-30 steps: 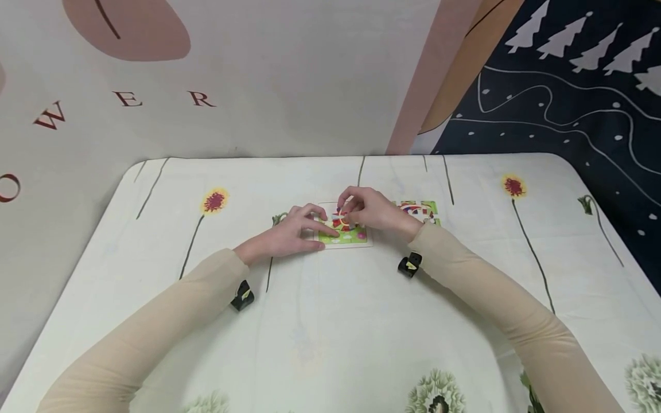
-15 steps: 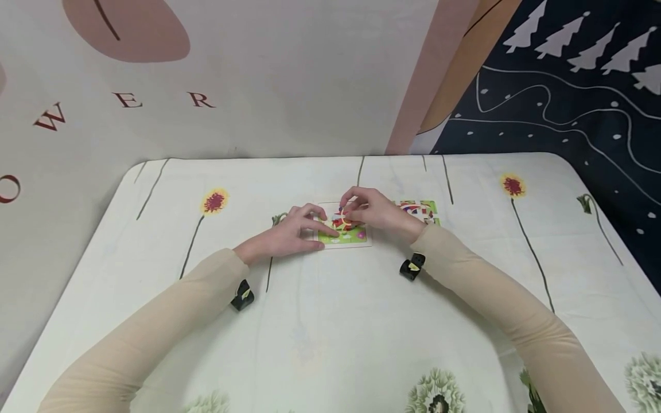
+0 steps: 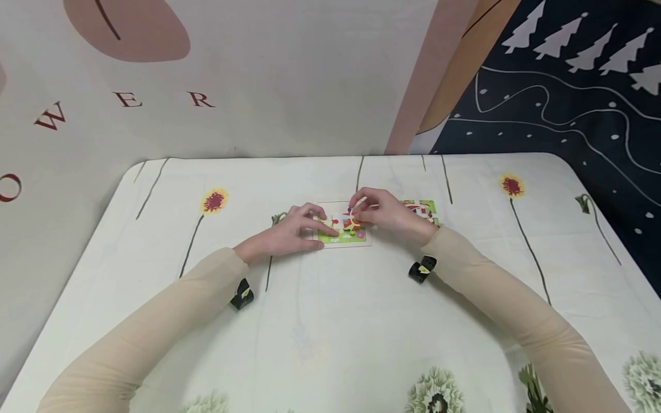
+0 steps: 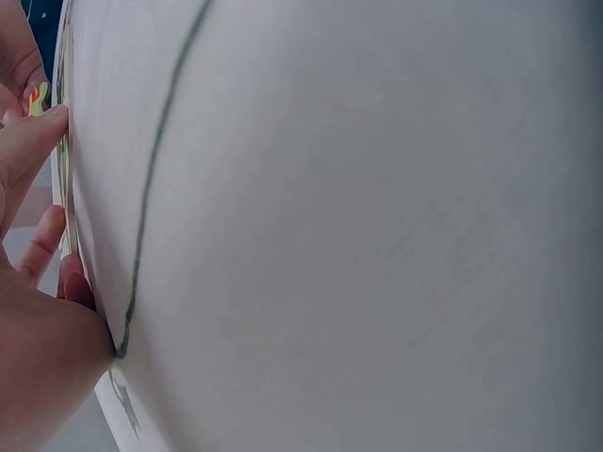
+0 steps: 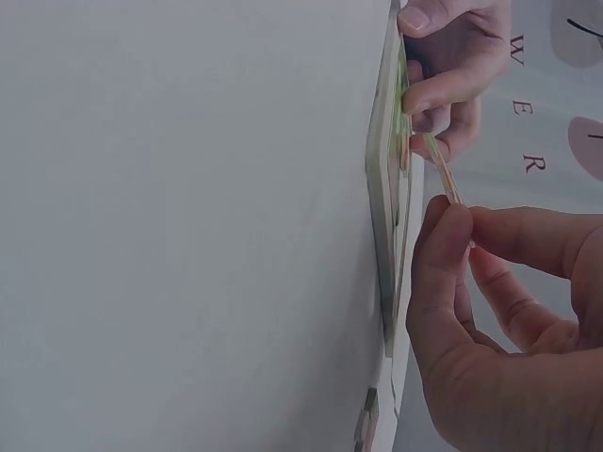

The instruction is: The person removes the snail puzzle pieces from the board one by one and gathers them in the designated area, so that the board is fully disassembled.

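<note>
A jigsaw puzzle board [image 3: 348, 245] with a pale rim lies on the table, its lower part filled with green printed pieces. My left hand [image 3: 289, 232] rests on the board's left side, fingers spread and touching it. Between thumb and fingertips, my right hand [image 3: 382, 213] pinches a red and yellow puzzle piece [image 3: 353, 225]. From the right wrist side, that thin piece [image 5: 443, 169] is tilted, with one end up off the board [image 5: 380, 188]. The right fingers hide part of the board's upper right area.
More puzzle pieces [image 3: 423, 209], green, red and white, lie right of the board, partly behind my right hand. A flower-printed cloth [image 3: 320, 321] covers the table. The wall [image 3: 289, 86] rises just behind the table's far edge.
My right hand has shifted a little to the right, with the puzzle piece still pinched and now lifted at a tilt. The left hand has kept its place.
</note>
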`<action>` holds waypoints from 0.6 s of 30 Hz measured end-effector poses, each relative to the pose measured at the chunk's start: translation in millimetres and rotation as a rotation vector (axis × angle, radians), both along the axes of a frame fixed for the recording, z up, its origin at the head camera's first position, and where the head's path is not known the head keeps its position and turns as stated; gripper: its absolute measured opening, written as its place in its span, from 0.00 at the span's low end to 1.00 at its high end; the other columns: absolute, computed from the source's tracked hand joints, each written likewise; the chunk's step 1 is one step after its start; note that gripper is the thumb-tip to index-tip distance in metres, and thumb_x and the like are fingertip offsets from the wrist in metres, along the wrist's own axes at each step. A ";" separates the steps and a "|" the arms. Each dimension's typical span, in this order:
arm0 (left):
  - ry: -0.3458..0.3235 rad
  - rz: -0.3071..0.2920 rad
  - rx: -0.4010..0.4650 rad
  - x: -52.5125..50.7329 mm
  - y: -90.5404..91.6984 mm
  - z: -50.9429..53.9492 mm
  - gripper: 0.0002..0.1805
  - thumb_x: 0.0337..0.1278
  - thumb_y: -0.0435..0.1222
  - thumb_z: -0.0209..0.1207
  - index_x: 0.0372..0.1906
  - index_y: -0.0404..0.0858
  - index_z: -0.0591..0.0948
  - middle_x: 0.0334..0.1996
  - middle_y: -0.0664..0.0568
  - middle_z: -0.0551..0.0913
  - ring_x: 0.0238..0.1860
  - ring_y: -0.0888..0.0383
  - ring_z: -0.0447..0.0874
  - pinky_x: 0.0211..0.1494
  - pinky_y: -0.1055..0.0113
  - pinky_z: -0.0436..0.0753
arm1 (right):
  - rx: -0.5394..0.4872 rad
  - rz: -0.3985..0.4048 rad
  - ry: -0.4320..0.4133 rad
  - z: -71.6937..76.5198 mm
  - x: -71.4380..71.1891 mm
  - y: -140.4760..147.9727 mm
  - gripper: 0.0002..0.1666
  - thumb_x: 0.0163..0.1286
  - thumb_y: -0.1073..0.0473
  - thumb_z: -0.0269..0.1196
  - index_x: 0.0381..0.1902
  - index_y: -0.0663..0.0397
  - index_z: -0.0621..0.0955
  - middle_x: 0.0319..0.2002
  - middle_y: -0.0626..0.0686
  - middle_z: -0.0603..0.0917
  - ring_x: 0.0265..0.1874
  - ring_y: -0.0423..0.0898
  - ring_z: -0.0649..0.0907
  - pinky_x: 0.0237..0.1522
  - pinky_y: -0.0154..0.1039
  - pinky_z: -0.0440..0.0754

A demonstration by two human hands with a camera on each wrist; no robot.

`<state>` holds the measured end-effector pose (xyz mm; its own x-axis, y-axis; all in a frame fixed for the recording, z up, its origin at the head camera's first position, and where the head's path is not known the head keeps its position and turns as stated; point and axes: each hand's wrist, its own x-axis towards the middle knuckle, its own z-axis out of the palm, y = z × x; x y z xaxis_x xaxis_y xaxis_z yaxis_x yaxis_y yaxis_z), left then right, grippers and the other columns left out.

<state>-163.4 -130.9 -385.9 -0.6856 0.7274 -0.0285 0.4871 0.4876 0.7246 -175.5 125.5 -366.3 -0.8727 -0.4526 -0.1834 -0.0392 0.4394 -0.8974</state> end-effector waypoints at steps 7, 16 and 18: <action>0.007 0.005 -0.009 -0.6 0.9 -1.1 0.17 0.56 0.34 0.66 0.52 0.47 0.86 0.57 0.49 0.68 0.56 0.45 0.58 0.56 0.48 0.62 | 0.000 -0.008 0.026 -1.3 1.1 9.9 0.11 0.67 0.69 0.58 0.47 0.60 0.78 0.40 0.58 0.82 0.41 0.49 0.79 0.40 0.39 0.72; -0.006 0.010 -0.008 -0.2 0.6 -0.1 0.17 0.56 0.34 0.66 0.52 0.46 0.86 0.58 0.49 0.68 0.57 0.45 0.58 0.57 0.47 0.61 | 0.016 -0.041 0.036 1.1 5.5 20.4 0.11 0.67 0.67 0.59 0.47 0.60 0.78 0.39 0.59 0.81 0.40 0.50 0.77 0.40 0.41 0.68; -0.014 0.011 -0.004 0.1 0.6 -0.1 0.17 0.56 0.34 0.65 0.52 0.46 0.86 0.58 0.49 0.68 0.57 0.45 0.57 0.57 0.47 0.61 | 0.022 -0.047 0.032 1.0 5.7 22.7 0.11 0.67 0.67 0.59 0.47 0.60 0.78 0.39 0.59 0.81 0.41 0.49 0.78 0.41 0.40 0.69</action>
